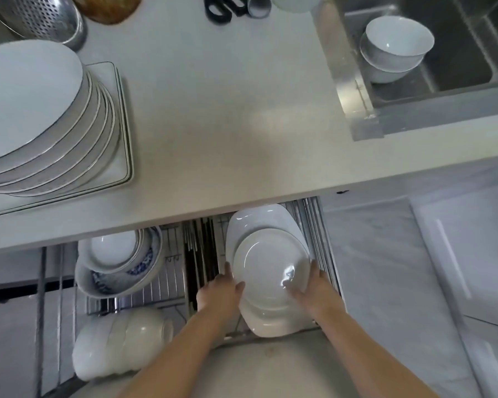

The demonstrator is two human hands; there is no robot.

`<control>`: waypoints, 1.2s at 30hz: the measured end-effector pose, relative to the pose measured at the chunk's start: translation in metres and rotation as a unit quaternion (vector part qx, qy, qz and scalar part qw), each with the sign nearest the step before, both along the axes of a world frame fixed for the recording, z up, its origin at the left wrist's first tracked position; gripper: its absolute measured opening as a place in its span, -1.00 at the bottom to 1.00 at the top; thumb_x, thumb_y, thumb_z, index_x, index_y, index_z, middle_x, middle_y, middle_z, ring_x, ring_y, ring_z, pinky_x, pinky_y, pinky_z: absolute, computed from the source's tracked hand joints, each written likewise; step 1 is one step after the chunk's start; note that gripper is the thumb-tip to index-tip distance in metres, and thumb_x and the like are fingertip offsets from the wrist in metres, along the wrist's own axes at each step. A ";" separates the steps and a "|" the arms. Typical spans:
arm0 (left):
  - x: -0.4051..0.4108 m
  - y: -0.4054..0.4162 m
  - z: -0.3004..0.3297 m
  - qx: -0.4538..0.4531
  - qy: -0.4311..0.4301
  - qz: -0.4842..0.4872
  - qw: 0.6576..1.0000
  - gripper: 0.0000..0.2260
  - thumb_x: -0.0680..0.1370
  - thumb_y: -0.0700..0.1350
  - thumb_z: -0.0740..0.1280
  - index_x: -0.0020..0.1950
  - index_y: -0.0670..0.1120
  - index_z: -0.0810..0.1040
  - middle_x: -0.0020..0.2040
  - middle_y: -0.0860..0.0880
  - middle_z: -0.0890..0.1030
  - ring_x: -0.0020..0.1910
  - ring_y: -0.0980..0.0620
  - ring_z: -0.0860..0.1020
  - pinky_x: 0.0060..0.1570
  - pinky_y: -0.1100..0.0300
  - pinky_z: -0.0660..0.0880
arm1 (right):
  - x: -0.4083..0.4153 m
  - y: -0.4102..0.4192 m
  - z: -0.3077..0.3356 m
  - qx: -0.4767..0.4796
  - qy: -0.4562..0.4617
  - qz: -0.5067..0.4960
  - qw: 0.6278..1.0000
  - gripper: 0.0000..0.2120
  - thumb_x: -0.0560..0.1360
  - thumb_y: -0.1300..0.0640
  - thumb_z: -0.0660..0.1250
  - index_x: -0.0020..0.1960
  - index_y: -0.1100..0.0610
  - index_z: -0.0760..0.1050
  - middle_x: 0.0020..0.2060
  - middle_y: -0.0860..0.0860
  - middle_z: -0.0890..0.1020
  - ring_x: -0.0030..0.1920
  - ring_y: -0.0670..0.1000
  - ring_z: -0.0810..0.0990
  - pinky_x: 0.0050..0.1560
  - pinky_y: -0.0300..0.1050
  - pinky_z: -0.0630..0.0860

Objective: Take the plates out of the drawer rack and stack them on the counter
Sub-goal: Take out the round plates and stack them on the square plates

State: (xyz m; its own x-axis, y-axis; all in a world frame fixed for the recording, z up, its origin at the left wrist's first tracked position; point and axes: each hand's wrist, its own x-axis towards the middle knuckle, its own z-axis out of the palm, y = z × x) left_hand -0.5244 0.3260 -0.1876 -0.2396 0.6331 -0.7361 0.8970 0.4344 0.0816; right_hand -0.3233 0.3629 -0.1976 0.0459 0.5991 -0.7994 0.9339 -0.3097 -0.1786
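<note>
A round white plate (268, 265) lies on top of larger white plates (259, 222) in the right part of the wire drawer rack (173, 285) below the counter edge. My left hand (222, 291) grips the round plate's left rim and my right hand (314, 291) grips its right rim. On the counter (227, 116) at the left stands a stack of several white round plates (38, 110) resting on square white plates (121, 168).
Blue-patterned bowls (118, 262) and a row of white bowls lying sideways (118, 340) fill the rack's left part. A sink (457, 67) at the upper right holds two white bowls (394, 50). A metal colander (43, 18) and black scissors (222, 7) sit at the counter's back.
</note>
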 end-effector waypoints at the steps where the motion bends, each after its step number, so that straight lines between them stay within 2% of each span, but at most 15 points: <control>1: 0.000 0.004 -0.004 -0.006 0.001 0.007 1.000 -0.45 0.62 0.13 0.06 0.54 -0.03 0.00 0.16 -0.08 0.56 0.11 -0.10 0.56 -0.02 0.06 0.48 | 0.000 0.002 -0.004 0.001 0.002 -0.009 1.000 -0.10 0.47 -0.20 0.28 0.54 0.13 -0.18 0.45 0.15 0.23 0.37 0.15 0.40 0.26 0.01 0.42; 4: 0.001 0.016 -0.015 -0.020 -0.009 0.034 0.999 -0.44 0.62 0.10 0.09 0.55 -0.01 -0.05 0.15 -0.08 0.56 0.10 -0.08 0.57 -0.07 0.09 0.46 | -0.004 0.007 -0.014 0.001 0.001 -0.014 1.000 -0.11 0.48 -0.16 0.29 0.54 0.15 -0.18 0.42 0.16 0.26 0.35 0.16 0.41 0.24 0.00 0.43; 10: 0.005 0.026 -0.030 -0.017 -0.023 0.070 0.997 -0.52 0.63 0.01 0.12 0.51 -0.01 0.06 0.07 -0.06 0.60 0.03 -0.09 0.60 -0.12 0.12 0.47 | -0.013 0.011 -0.025 0.022 0.030 -0.086 0.996 -0.14 0.49 -0.08 0.32 0.54 0.10 -0.16 0.39 0.16 0.31 0.30 0.20 0.46 0.18 0.06 0.46; 14: 0.007 0.026 -0.031 -0.005 -0.026 0.105 0.994 -0.62 0.64 -0.03 0.09 0.45 -0.03 0.18 0.04 -0.07 0.61 -0.01 -0.08 0.60 -0.22 0.12 0.45 | -0.013 0.013 -0.021 0.050 0.043 -0.108 0.992 -0.30 0.49 0.01 0.32 0.50 0.08 0.03 0.24 0.20 0.45 0.14 0.24 0.55 0.05 0.05 0.52; 17: 0.005 0.022 -0.023 0.020 -0.033 0.147 0.988 -0.61 0.63 0.01 0.11 0.44 -0.05 0.21 -0.01 -0.05 0.61 -0.14 -0.02 0.56 -0.33 0.14 0.41 | -0.014 0.012 -0.010 0.083 0.055 -0.083 0.992 -0.38 0.49 -0.01 0.33 0.44 0.12 0.15 0.15 0.21 0.51 0.07 0.23 0.58 0.00 0.03 0.55; 19: 0.002 0.016 -0.013 0.042 -0.041 0.162 0.985 -0.58 0.63 0.02 0.12 0.46 -0.04 0.20 0.02 -0.07 0.61 -0.10 -0.06 0.58 -0.30 0.13 0.42 | -0.017 0.012 0.000 0.097 0.064 -0.069 0.991 -0.42 0.51 -0.01 0.32 0.42 0.14 0.18 0.12 0.21 0.52 0.06 0.23 0.58 -0.02 0.03 0.55; 21: -0.004 0.010 0.001 0.065 -0.044 0.164 0.983 -0.61 0.62 0.01 0.13 0.44 -0.03 0.23 0.03 -0.09 0.62 -0.05 -0.11 0.60 -0.26 0.12 0.44 | -0.018 0.013 0.014 0.099 0.066 -0.051 0.992 -0.46 0.53 0.02 0.29 0.42 0.12 0.17 0.14 0.21 0.52 0.06 0.22 0.58 -0.02 0.02 0.55; 23: -0.009 0.003 0.020 0.094 -0.049 0.170 0.980 -0.67 0.62 -0.03 0.13 0.37 -0.04 0.30 -0.02 -0.08 0.63 -0.09 -0.11 0.61 -0.23 0.10 0.50 | -0.017 0.013 0.030 0.110 0.067 -0.027 0.991 -0.51 0.55 0.08 0.24 0.42 0.10 0.18 0.12 0.18 0.53 0.05 0.21 0.57 -0.06 -0.02 0.53; 25: -0.015 -0.007 0.040 0.128 -0.064 0.183 0.973 -0.72 0.61 -0.08 0.13 0.31 -0.03 0.35 -0.09 -0.02 0.62 -0.16 -0.04 0.59 -0.20 0.09 0.55 | -0.015 0.010 0.050 0.134 0.081 -0.018 0.987 -0.58 0.53 0.18 0.20 0.36 0.08 0.24 0.00 0.11 0.54 -0.04 0.16 0.55 -0.17 -0.08 0.43; 28: -0.021 -0.020 0.076 0.172 -0.076 0.196 0.962 -0.70 0.61 -0.10 0.13 0.34 0.02 0.37 -0.20 0.14 0.51 -0.30 0.17 0.48 -0.40 0.27 0.39 | -0.015 0.006 0.085 0.161 0.111 -0.021 0.980 -0.61 0.48 0.27 0.17 0.29 0.04 0.30 -0.09 0.07 0.56 -0.11 0.13 0.53 -0.18 -0.06 0.46; 30: -0.026 -0.028 0.103 0.195 -0.087 0.204 0.955 -0.69 0.61 -0.08 0.15 0.36 0.06 0.36 -0.24 0.20 0.49 -0.31 0.23 0.48 -0.42 0.35 0.34 | -0.016 0.004 0.109 0.175 0.132 -0.020 0.976 -0.61 0.47 0.25 0.19 0.26 0.00 0.31 -0.12 0.06 0.58 -0.13 0.13 0.56 -0.16 -0.01 0.53; 32: -0.033 -0.036 0.131 0.213 -0.102 0.209 0.949 -0.68 0.61 -0.04 0.17 0.37 0.10 0.35 -0.25 0.21 0.50 -0.28 0.23 0.50 -0.37 0.34 0.38 | -0.018 0.002 0.135 0.187 0.165 -0.021 0.968 -0.63 0.46 0.23 0.21 0.23 -0.03 0.35 -0.19 0.01 0.57 -0.18 0.08 0.56 -0.17 0.01 0.55; 34: -0.043 -0.043 0.159 0.238 -0.114 0.211 0.941 -0.69 0.60 -0.03 0.19 0.35 0.12 0.37 -0.27 0.19 0.50 -0.25 0.21 0.51 -0.33 0.31 0.40 | -0.021 0.002 0.163 0.195 0.202 -0.020 0.960 -0.62 0.44 0.23 0.24 0.16 -0.14 0.38 -0.24 -0.03 0.56 -0.22 0.04 0.55 -0.19 0.05 0.58; 36: -0.055 -0.049 0.189 0.273 -0.117 0.226 0.928 -0.71 0.58 -0.02 0.23 0.31 0.15 0.42 -0.32 0.17 0.51 -0.28 0.24 0.50 -0.35 0.35 0.36 | -0.027 0.004 0.193 0.205 0.241 -0.013 0.949 -0.54 0.42 0.23 0.26 0.04 -0.34 0.35 -0.32 -0.02 0.55 -0.30 0.04 0.55 -0.25 0.09 0.62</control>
